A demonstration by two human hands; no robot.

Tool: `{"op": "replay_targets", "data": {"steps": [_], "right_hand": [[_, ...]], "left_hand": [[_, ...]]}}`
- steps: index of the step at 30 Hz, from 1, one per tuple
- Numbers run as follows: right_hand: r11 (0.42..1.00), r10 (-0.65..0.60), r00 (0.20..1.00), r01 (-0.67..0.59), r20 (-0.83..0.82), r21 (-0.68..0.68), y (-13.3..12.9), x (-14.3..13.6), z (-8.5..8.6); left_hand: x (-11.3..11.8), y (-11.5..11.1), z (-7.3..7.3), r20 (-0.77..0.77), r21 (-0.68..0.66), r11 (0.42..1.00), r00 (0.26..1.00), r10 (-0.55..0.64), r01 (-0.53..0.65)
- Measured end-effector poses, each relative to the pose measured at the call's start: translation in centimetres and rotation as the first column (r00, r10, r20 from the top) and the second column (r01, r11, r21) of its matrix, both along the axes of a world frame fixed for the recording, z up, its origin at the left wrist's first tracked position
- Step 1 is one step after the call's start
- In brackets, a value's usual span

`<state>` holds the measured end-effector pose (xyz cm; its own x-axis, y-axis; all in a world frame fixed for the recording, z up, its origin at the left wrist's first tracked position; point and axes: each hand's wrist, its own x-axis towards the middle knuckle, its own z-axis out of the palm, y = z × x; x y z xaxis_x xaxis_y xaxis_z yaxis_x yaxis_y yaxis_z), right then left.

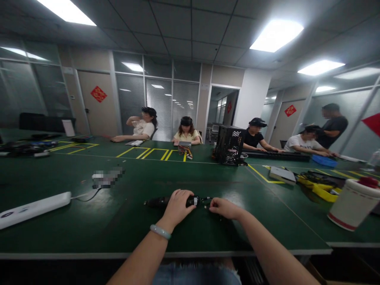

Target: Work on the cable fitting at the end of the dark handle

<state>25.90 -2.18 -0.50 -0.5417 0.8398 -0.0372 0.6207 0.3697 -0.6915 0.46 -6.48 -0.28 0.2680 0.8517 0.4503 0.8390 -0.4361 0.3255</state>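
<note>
On the green tabletop (118, 221) lies a long black tool (157, 202), shaped like an electric screwdriver, with its narrow tip to the left. My left hand (179, 204) is wrapped over its body from above. Thin dark wires (204, 198) come from the tool's right end, where a pale label or part shows. Just right of that end, my right hand (221, 207) has its fingertips pinched together beside the wires. What lies between those fingertips is too small to make out. A tiny light piece (206, 207) shows close to them.
To the left are a white power strip (35, 209) and a blurred-out item with a cable. A black computer case (228, 145) stands ahead. On the right are a white cup (353, 204), a yellow tray (326, 192) and a grey box (282, 175). Several people sit across the table.
</note>
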Motion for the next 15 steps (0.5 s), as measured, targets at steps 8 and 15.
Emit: {"op": "replay_targets", "data": {"steps": [8,15], "right_hand": [[0.982,0.003,0.924,-0.074,-0.382,-0.171,-0.8,-3.8,-2.0],[0.969,-0.024,0.917,-0.076,-0.397,-0.235,0.7,-3.5,-1.7]], "left_hand": [[0.1,0.6,-1.0,-0.039,0.057,0.997,0.998,-0.058,0.060],[0.2,1.2,-0.9,-0.091,0.021,0.999,0.995,-0.042,0.044]]}}
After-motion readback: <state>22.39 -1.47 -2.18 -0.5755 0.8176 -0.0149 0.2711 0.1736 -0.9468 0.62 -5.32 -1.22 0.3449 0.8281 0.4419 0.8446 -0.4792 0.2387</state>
